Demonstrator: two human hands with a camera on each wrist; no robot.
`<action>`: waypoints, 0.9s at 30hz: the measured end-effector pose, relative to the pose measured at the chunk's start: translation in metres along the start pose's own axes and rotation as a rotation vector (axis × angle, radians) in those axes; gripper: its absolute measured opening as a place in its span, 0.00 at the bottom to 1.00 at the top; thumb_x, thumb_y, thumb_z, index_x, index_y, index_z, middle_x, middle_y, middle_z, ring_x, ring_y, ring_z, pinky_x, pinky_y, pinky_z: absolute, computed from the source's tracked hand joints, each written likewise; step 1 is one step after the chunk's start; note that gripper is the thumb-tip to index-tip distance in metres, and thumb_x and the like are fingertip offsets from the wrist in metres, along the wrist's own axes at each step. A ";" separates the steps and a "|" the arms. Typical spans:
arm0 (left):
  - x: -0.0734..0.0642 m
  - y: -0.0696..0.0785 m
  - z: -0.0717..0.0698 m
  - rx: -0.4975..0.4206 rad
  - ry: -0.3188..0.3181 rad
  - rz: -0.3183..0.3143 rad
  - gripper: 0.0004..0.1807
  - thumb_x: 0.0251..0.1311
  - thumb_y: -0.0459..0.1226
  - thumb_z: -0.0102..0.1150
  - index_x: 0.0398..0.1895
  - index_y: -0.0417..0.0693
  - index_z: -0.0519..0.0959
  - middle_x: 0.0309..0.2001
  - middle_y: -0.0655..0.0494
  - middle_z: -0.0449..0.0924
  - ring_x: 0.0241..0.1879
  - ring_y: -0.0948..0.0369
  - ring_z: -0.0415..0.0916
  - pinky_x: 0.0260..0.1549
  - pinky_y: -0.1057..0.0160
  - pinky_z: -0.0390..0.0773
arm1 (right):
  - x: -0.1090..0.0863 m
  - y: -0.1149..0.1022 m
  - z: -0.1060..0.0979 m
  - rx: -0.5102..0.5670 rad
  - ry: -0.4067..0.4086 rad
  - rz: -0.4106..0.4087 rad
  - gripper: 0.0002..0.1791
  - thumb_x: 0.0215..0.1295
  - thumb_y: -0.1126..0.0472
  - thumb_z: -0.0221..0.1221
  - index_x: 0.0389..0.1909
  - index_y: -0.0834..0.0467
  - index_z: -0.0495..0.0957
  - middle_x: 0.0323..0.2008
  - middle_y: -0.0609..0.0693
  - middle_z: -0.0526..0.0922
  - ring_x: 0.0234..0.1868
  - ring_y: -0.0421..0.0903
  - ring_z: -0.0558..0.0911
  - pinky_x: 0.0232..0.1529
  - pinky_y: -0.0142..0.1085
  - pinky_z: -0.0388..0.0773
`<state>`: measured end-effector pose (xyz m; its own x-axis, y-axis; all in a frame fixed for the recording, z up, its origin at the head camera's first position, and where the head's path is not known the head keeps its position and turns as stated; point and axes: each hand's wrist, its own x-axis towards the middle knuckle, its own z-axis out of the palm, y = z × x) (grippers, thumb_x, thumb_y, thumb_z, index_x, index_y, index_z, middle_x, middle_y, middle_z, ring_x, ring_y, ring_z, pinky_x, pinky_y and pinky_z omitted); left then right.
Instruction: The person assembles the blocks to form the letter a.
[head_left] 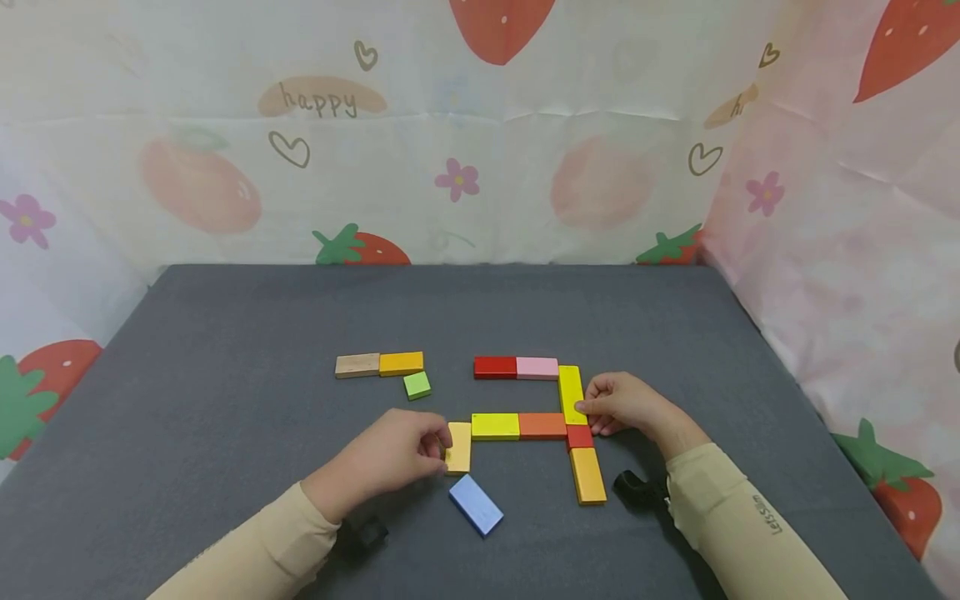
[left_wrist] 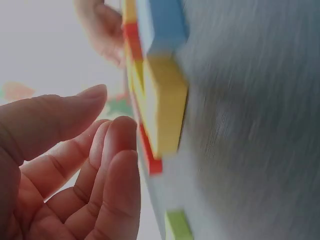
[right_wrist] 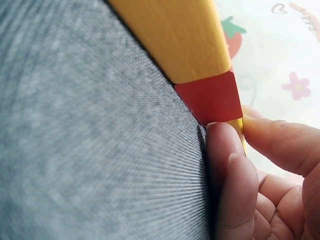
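In the head view my left hand (head_left: 397,450) is beside a pale yellow block (head_left: 459,450). The left wrist view shows its thumb and fingertips apart, with a gap between them and that block. My right hand (head_left: 626,408) pinches the lower end of a long yellow block (head_left: 571,392), thumb over its edge and fingers at its right side. Directly below lies a small red block (head_left: 579,437), followed by an orange-yellow block (head_left: 588,477). A lime-yellow block (head_left: 495,427) and an orange block (head_left: 542,427) form a row between the hands.
Above that row lie a red block (head_left: 495,367) and a pink block (head_left: 537,368), end to end. To the left are a plain wood block (head_left: 357,366), an amber block (head_left: 401,363) and a green block (head_left: 417,385). A blue block (head_left: 476,505) lies slanted in front.
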<state>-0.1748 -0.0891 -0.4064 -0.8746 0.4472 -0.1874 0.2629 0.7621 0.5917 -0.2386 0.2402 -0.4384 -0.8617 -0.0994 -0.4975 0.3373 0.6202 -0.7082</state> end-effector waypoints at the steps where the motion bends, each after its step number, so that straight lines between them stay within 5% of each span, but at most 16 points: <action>1: 0.001 -0.003 -0.005 -0.013 0.013 -0.018 0.09 0.53 0.33 0.70 0.35 0.50 0.81 0.24 0.62 0.75 0.27 0.64 0.71 0.27 0.67 0.73 | 0.000 0.000 0.000 0.000 0.000 0.000 0.11 0.63 0.56 0.64 0.33 0.59 0.76 0.24 0.49 0.79 0.23 0.43 0.79 0.28 0.30 0.80; 13: 0.020 -0.064 -0.063 -0.095 0.170 -0.083 0.09 0.58 0.36 0.66 0.40 0.43 0.81 0.36 0.51 0.81 0.37 0.58 0.75 0.36 0.63 0.75 | 0.000 -0.001 0.001 -0.010 0.004 0.003 0.11 0.62 0.55 0.65 0.33 0.59 0.76 0.24 0.50 0.79 0.23 0.43 0.79 0.28 0.30 0.79; 27: 0.033 -0.097 -0.084 -0.034 0.220 -0.195 0.15 0.64 0.41 0.60 0.51 0.44 0.81 0.50 0.41 0.79 0.46 0.49 0.75 0.40 0.56 0.78 | 0.000 0.000 0.000 -0.001 0.006 0.011 0.12 0.62 0.55 0.65 0.33 0.58 0.76 0.24 0.50 0.79 0.23 0.43 0.79 0.28 0.30 0.79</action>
<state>-0.2637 -0.1876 -0.4047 -0.9755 0.1787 -0.1281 0.0705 0.8061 0.5876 -0.2383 0.2400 -0.4384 -0.8602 -0.0874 -0.5023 0.3469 0.6217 -0.7023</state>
